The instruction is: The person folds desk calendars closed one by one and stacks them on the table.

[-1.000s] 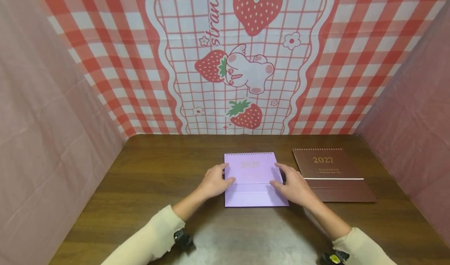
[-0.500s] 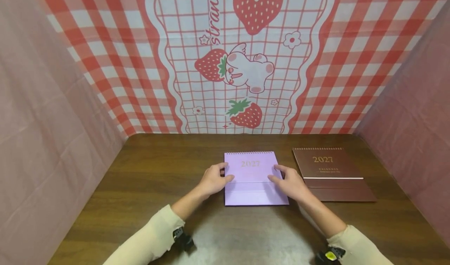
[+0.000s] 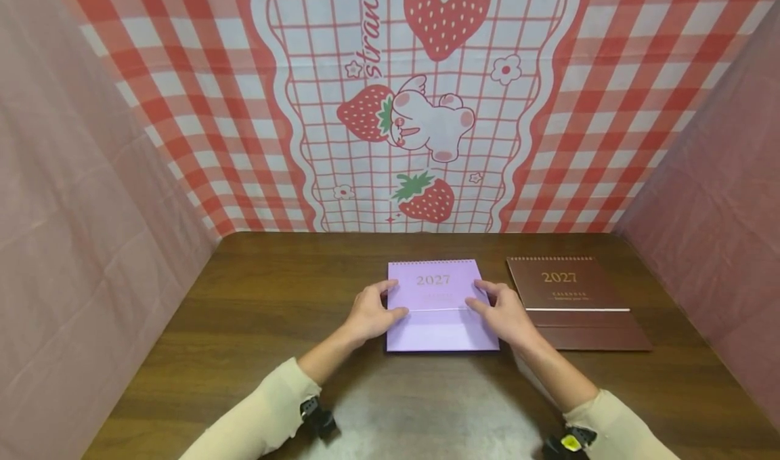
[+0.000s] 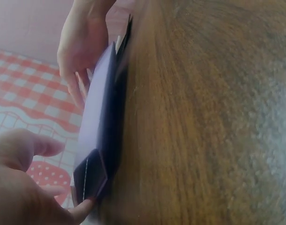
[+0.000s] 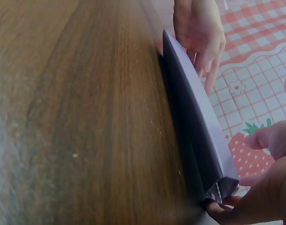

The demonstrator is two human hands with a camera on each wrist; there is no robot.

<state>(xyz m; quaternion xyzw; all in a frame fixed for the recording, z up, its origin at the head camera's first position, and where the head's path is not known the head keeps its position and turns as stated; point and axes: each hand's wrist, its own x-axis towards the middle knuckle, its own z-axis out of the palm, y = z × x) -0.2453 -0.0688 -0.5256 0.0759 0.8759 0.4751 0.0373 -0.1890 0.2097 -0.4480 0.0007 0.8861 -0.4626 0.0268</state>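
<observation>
A lilac desk calendar point(image 3: 443, 331) with a gold 2027 and a spiral-bound far edge is held between both hands. My left hand point(image 3: 370, 313) grips its left side, thumb over the front near the fold line. On the opposite side my right hand point(image 3: 507, 314) grips likewise, thumb on the cover. In the left wrist view the calendar point(image 4: 97, 108) shows edge-on, a dark shadow under its near edge and a fingertip at its folded corner. From the right wrist, fingers curl under the corner of the calendar point(image 5: 199, 103). Its underside is mostly hidden.
A brown 2027 desk calendar point(image 3: 569, 287) lies flat to the right, close to my right hand. The wooden table point(image 3: 268, 297) ends at a red-checked strawberry cloth point(image 3: 426, 128) behind. Pink cloth hangs at both sides.
The lilac calendar has shifted slightly up and away in the head view, its near edge higher and a pale line showing across its fold. Both hands keep their hold; the brown calendar stays put.
</observation>
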